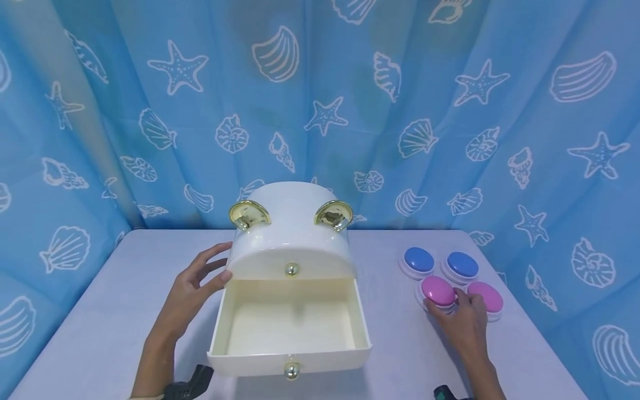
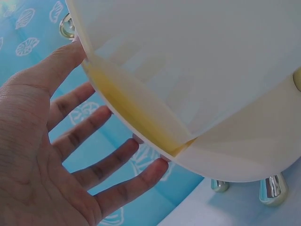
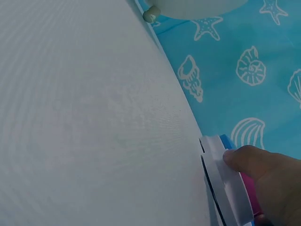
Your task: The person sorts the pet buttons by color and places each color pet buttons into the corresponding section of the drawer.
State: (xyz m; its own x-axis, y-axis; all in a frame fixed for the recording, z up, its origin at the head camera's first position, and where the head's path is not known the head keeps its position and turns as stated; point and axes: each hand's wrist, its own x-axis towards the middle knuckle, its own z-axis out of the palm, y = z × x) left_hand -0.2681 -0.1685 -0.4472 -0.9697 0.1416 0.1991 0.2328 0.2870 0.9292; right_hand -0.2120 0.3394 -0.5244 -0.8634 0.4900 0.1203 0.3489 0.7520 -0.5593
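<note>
A white storage box (image 1: 292, 222) with a rounded top and two gold ears stands at the middle of the table, its lower drawer (image 1: 250, 364) pulled out and bare inside. My left hand (image 1: 192, 286) touches the box's left side, thumb by the front edge. In the left wrist view, the fingers (image 2: 124, 188) spread out along the curved side. On the right, my right hand (image 1: 465, 325) grips the nearer-left round push button (image 1: 438, 290), which has a pink dome and white base. A second pink button (image 1: 489, 298) sits beside that hand, partly covered by it.
Two blue-domed buttons, a left one (image 1: 419, 259) and a right one (image 1: 462, 264), sit just behind the pink ones. A blue curtain (image 1: 325, 150) with white shell prints hangs along the back and sides of the white table (image 1: 400, 355).
</note>
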